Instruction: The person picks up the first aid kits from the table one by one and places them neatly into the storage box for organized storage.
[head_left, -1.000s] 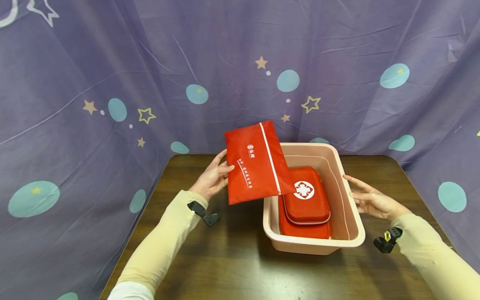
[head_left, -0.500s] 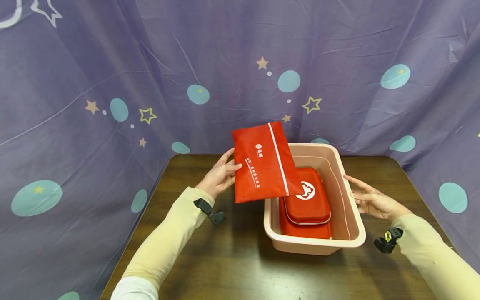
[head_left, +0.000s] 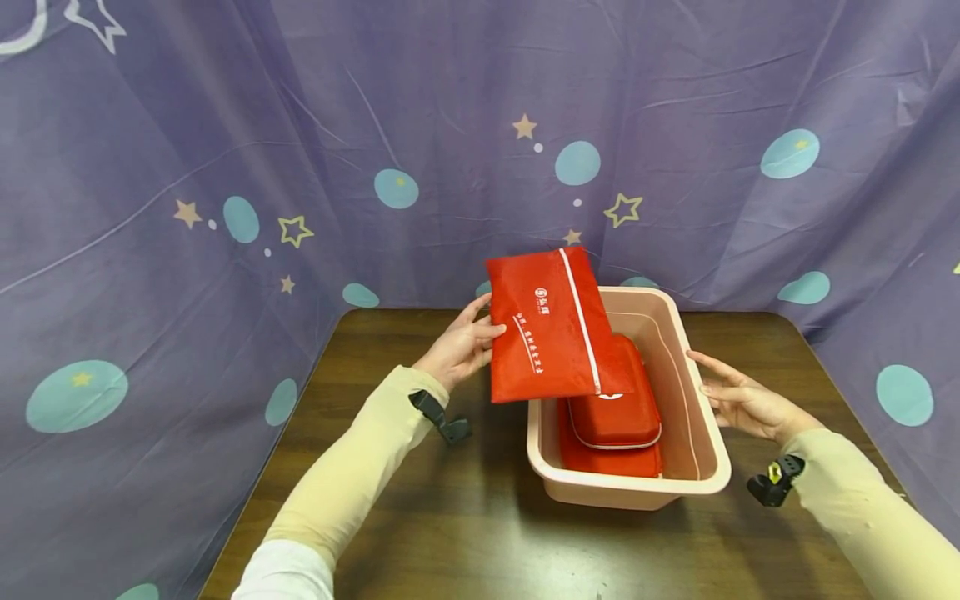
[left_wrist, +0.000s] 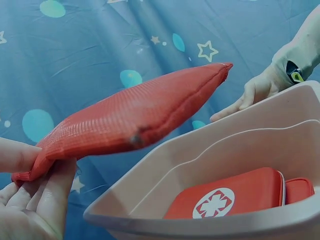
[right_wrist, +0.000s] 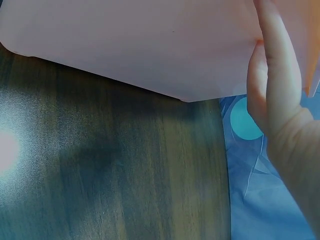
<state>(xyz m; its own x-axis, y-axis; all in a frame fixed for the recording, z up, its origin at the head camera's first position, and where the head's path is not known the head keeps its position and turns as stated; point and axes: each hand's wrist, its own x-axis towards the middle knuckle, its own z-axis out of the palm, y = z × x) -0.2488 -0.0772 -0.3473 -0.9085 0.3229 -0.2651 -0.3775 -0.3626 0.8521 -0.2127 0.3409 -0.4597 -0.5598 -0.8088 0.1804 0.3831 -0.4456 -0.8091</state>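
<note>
A flat red zip pouch (head_left: 547, 329) with white lettering and a white zipper is held up by my left hand (head_left: 461, 346), thumb on top and fingers beneath its left edge. The pouch is tilted, and its right part hangs over a pink plastic bin (head_left: 703, 433). In the bin lies a red first-aid case (head_left: 615, 421) with a white cross emblem, partly covered by the pouch in the head view. Beneath that case is another red item (head_left: 611, 462). My right hand (head_left: 750, 406) rests fairly straight fingers (right_wrist: 280, 65) against the bin's right outer side.
The bin stands on a dark brown wooden table (head_left: 450, 517). Behind and beside the table hangs a purple curtain (head_left: 465, 100) printed with stars and ovals. Each wrist wears a black strap with a small device.
My left hand has carried the pouch to the right, farther over the bin, so it covers more of the case's emblem. My right hand and the bin stay in place.
</note>
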